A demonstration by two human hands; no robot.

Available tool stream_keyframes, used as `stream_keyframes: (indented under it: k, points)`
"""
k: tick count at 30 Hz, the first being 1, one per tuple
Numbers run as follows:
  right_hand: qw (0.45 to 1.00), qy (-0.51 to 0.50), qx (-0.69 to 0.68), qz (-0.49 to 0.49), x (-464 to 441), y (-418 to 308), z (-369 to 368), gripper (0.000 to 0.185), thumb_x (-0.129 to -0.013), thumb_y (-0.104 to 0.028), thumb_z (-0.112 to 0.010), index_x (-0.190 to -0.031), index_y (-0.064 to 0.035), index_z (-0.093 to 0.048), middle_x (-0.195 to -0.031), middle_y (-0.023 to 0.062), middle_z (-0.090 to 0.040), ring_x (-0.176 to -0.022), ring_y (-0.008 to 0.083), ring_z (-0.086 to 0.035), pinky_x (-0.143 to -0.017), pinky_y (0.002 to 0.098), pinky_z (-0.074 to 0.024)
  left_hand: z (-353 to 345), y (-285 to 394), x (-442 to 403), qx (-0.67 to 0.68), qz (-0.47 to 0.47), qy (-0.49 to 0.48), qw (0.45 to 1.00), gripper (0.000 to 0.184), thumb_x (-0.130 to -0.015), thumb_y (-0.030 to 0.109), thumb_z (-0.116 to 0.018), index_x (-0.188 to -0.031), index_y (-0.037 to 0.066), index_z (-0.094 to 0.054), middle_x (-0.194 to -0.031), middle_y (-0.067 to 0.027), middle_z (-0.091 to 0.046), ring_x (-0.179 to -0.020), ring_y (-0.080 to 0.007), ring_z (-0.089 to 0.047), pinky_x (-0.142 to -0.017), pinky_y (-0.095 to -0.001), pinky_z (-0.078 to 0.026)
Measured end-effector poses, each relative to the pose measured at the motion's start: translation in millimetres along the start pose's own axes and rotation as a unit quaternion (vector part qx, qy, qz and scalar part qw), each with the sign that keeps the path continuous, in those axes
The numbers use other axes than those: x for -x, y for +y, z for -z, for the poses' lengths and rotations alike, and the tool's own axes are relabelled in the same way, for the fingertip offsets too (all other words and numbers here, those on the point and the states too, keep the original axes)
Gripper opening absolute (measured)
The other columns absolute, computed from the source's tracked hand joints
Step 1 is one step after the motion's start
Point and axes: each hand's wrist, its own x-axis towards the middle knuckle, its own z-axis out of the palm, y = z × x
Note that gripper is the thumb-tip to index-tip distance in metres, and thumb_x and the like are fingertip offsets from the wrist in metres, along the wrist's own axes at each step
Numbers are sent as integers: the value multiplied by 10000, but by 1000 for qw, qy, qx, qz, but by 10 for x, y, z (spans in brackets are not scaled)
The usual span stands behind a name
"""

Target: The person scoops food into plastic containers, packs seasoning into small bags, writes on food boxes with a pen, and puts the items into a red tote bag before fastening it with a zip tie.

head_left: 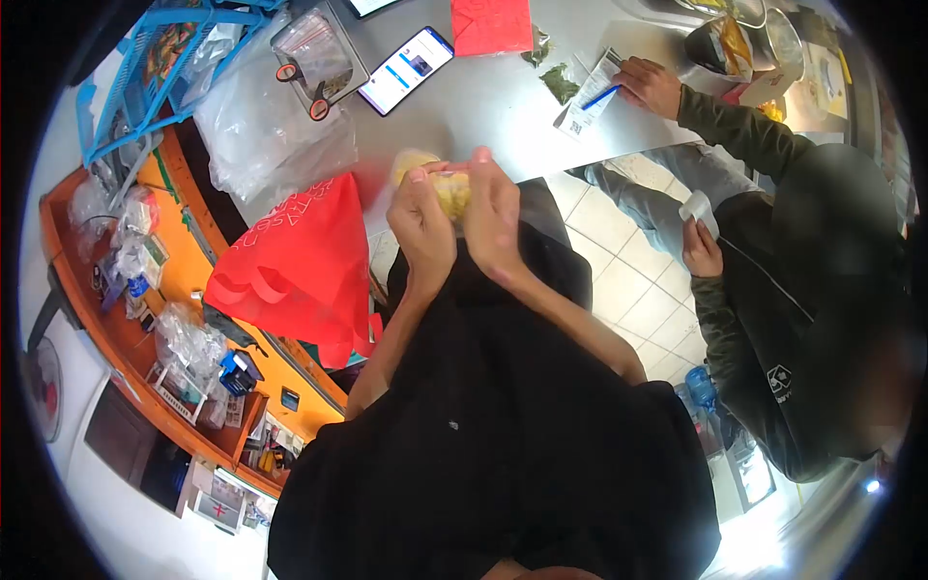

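Note:
Between my two hands, close in front of my dark clothing, is a small clear plastic bag (pixel 451 193) with yellow contents whose kind I cannot make out. My left hand (pixel 422 227) is closed on its left side, fingers pinched near the top. On the other side my right hand (pixel 493 217) grips it, thumb pointing up. More yellow under clear plastic (pixel 416 162) shows just beyond my left fingers; whether it belongs to the same bag I cannot tell. A red fabric bag (pixel 295 256) with white lettering stands at the table edge, left of my left hand.
On the metal table (pixel 483 106) lie a phone (pixel 408 70), a red packet (pixel 491 26), clear plastic bags (pixel 261 135) and a container (pixel 319 58) with scissors. A blue basket (pixel 159 72) is at the far left. At right, a co-worker's hand (pixel 650 87) holds a blue pen over a paper.

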Motion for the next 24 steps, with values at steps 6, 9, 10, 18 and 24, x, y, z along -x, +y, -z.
stream_keyframes:
  k: [6, 9, 10, 18, 24]
  points:
    - [957, 121, 151, 217, -72, 270, -218, 366, -975, -157, -499, -675, 46, -548, -584, 163, -478, -509, 194, -454, -511, 392, -361, 185, -391, -133, -35, -75, 26, 996, 426, -1029, 225, -399, -826, -73, -626, -730, -154, -633, -655, -208, -584, -613, -345, -452]
    - [951, 128, 176, 219, -87, 315, -226, 368, -978, -155, -491, -673, 48, -527, -589, 158, -501, -485, 204, -442, -497, 395, -359, 201, -352, -192, -33, -53, 3, 998, 420, -1023, 227, -410, -819, -76, -617, -714, -170, -626, -631, -235, -580, -599, -359, -450]
    - [955, 128, 165, 211, -101, 339, -239, 371, -977, -161, -493, -674, 50, -525, -591, 160, -510, -481, 208, -445, -493, 394, -361, 229, -338, -225, -45, -50, -15, 998, 417, -1020, 229, -415, -817, -76, -614, -716, -174, -627, -629, -242, -580, -597, -363, -448]
    - [949, 1, 272, 159, -221, 209, -130, 432, -1015, -251, -485, -714, 38, -596, -611, 118, -544, -600, 143, -486, -576, 317, -414, 258, -482, -326, -64, -46, -5, 997, 420, -997, 261, -464, -786, -73, -606, -659, -156, -607, -617, -209, -585, -572, -364, -432]
    - [647, 405, 601, 237, -1645, 456, 664, 303, -883, -288, -630, -1006, -12, -615, -1055, 156, -561, -988, 349, -519, -816, 484, -407, 573, -720, -410, -37, -8, 54, 998, 443, -988, 259, -502, -701, -68, -581, -550, -114, -530, -548, -150, -508, -524, -363, -397]
